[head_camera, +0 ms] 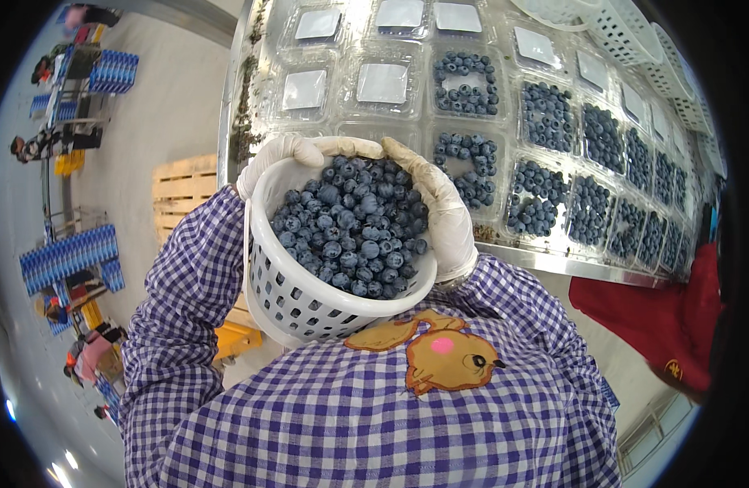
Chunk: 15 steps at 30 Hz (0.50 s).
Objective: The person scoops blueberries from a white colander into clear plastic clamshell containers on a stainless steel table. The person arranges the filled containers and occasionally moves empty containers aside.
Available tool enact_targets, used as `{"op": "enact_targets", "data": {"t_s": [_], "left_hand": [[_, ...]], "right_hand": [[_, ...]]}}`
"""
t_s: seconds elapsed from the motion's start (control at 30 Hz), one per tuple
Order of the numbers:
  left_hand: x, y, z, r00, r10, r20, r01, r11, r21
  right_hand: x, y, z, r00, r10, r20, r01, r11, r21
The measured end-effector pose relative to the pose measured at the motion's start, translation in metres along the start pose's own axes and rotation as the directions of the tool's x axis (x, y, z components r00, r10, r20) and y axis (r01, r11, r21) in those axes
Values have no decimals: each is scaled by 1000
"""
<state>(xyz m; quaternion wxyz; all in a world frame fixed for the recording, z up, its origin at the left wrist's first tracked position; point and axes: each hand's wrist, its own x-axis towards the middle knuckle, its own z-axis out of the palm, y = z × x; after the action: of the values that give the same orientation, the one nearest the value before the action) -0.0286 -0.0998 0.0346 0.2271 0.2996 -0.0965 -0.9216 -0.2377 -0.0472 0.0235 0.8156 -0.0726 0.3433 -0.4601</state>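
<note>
A white perforated plastic basket (334, 317) full of blueberries (356, 229) is held against my chest, tilted towards me. My left hand (283, 157), in a white glove, grips the far left rim, its fingers curled over the edge. At the right rim my right hand (444, 216) cups the basket and the berries; its glove is stained at the fingertips. Just beyond lie clear plastic clamshell boxes, some with only a white pad (383, 83) inside. Blueberries partly cover the pad in the nearest filled box (466, 168).
The boxes stand in rows on a metal table (545, 259). More white baskets (624, 30) line its far right side. A wooden pallet (185, 189) lies on the floor at left. A person in a red garment (649, 329) is at right; other people and blue stacked boxes (69, 259) are far left.
</note>
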Motion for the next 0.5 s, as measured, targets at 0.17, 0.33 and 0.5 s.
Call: {"op": "enact_targets", "data": {"t_s": [0.17,0.33,0.5], "left_hand": [[6,2,-7,999,-13,-40,15,999,43],[2,8,-3,997,41,-60,-32,989,142],[5,8,3,1000,12,-16,-12,1000,20]], "right_hand": [[0,-7,5,997,69,44,-73,994,79],[6,3,-10,980,-196,-24,184,953,-239],[-5,-4,-14,975,-222,-13,205,921,-331]]}}
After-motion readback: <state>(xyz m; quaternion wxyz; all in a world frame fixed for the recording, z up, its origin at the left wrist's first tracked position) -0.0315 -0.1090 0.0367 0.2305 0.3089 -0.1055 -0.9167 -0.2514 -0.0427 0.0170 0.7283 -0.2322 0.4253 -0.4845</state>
